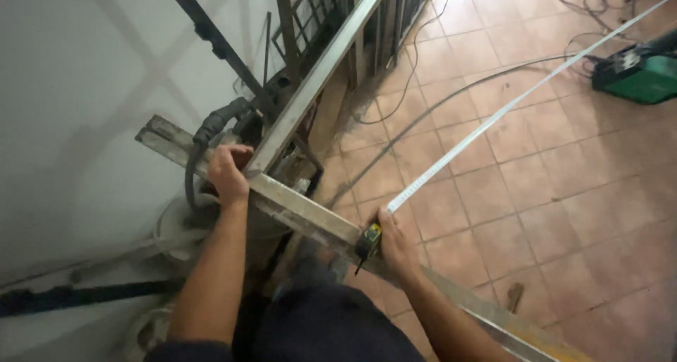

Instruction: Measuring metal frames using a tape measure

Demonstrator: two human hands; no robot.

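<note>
The left hand (229, 170) is closed over the corner where two metal bars meet, fingers curled on top of the joint. The right hand (392, 240) grips a small tape measure case (368, 239) pressed against the lower metal bar (303, 208), which runs from the white wall (77, 87) on the left down to the bottom right of the view. From the case the white tape blade (508, 108) stretches far out over the tiled floor (564, 214) toward the upper right. The second metal bar (321, 69) rises from the joint toward the top of the view, alongside a dark metal grille (331, 9).

By the look of it, this is a measuring step: the frame corner is held steady while a length is taken with the extended blade. The next move likely calls for keeping the case firm against the bar and the blade straight, since it hangs unsupported.

A dark hose (211, 125) loops just behind the left hand. A green machine (638, 73) with cables sits well apart on the floor.
</note>
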